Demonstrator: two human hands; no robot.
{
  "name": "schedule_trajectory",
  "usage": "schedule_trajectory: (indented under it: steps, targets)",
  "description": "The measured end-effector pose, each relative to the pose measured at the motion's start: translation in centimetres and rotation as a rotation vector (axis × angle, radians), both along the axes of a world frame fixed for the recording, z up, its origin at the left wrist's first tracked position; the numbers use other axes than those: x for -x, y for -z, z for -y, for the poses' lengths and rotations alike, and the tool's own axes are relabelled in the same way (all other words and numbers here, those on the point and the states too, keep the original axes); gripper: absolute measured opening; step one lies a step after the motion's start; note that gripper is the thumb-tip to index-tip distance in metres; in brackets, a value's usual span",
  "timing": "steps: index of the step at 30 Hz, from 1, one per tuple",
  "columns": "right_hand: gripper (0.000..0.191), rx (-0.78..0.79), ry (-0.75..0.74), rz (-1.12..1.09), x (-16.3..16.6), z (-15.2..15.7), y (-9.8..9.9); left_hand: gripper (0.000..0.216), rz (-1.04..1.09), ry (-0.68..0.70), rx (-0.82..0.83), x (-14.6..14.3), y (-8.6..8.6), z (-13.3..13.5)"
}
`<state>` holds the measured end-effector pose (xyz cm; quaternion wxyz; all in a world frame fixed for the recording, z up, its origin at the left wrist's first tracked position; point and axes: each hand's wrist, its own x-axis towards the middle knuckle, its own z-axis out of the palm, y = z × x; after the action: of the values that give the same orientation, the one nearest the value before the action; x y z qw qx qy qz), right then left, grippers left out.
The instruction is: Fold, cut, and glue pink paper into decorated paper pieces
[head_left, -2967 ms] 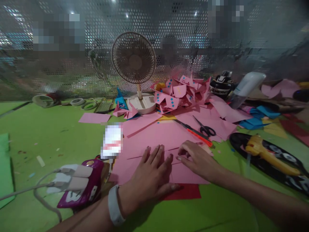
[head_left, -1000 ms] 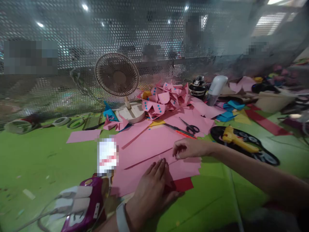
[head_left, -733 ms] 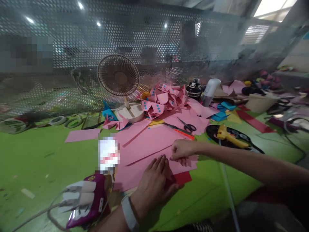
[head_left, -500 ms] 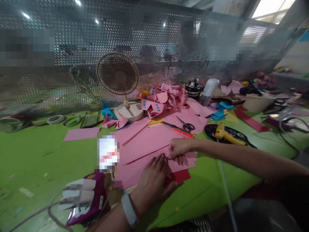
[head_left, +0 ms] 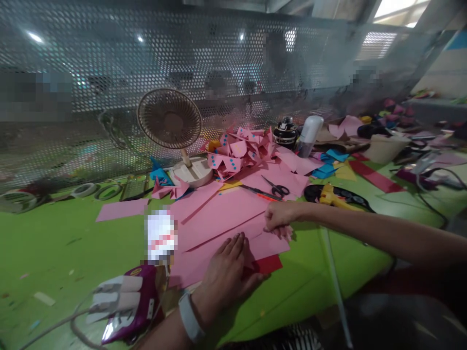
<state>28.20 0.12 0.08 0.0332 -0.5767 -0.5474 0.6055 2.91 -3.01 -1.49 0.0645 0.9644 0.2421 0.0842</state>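
Note:
My left hand (head_left: 225, 265) lies flat on the pink paper sheets (head_left: 222, 218), its fingers stretched out and close together, with a pale band round the wrist. To its right, my right hand (head_left: 279, 218) is curled closed and rests on the same sheets near their right edge. What its fingers hold, if anything, is hidden. Beneath the pink sheets a piece of red paper (head_left: 268, 264) sticks out near my left thumb. Just beyond my right hand lie black-handled scissors (head_left: 276, 187) and a cutter with an orange handle (head_left: 269, 197).
A small fan (head_left: 170, 119) stands at the back beside a heap of folded pink paper (head_left: 237, 150). On the right, a yellow glue gun (head_left: 335, 196) rests on a black tray (head_left: 311, 193). A purple power block with plugs (head_left: 140, 306) and cords lies front left.
My right hand has slid right across the pink paper, away from my left hand. The left hand stays flat in place. The view has shifted slightly.

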Motion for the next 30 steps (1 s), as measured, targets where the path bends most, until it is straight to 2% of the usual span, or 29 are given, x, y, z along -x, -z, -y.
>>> schedule_trajectory:
  steps: [5, 9, 10, 12, 13, 14, 16, 19, 24, 30]
  targets:
    - [0.043, -0.043, -0.077, -0.024, 1.8, -1.1, 0.3, 0.075, -0.050, -0.009, 0.006, -0.1, -0.8, 0.1]
    - [0.047, -0.018, -0.134, -0.038, 2.1, -1.6, 1.1, 0.053, -0.039, -0.017, 0.086, -0.2, -3.6, -0.5]
    - [0.047, -0.013, -0.142, -0.042, 2.0, -1.7, 1.3, 0.045, -0.026, -0.065, 0.124, -0.2, -4.4, -0.9]
    - [0.046, -0.007, -0.152, -0.045, 1.9, -1.8, 1.5, 0.045, -0.002, -0.314, 0.171, -0.5, -5.7, -1.9]
    - [0.046, -0.004, -0.156, -0.045, 1.9, -1.8, 1.5, 0.047, -0.025, -0.423, 0.233, -0.7, -6.0, -2.4]
    - [0.046, -0.001, -0.160, -0.044, 1.9, -1.8, 1.6, 0.048, -0.057, -0.463, 0.363, -1.0, -6.1, -2.9]
    - [0.046, 0.006, -0.167, -0.043, 1.9, -1.8, 1.7, 0.054, -0.100, -0.463, 0.684, -1.6, -5.7, -3.8]
    - [0.046, 0.017, -0.176, -0.042, 1.9, -1.9, 1.9, 0.057, -0.114, -0.478, 0.910, -2.4, -4.5, -4.6]
    - [0.047, 0.023, -0.176, -0.063, 1.8, -1.7, 2.0, 0.051, -0.174, -0.484, 1.007, -2.7, -3.4, -5.2]
    - [0.052, 0.019, -0.178, -0.095, 2.0, -1.3, 1.5, 0.050, -0.165, -0.446, 1.058, -1.2, -2.8, -5.6]
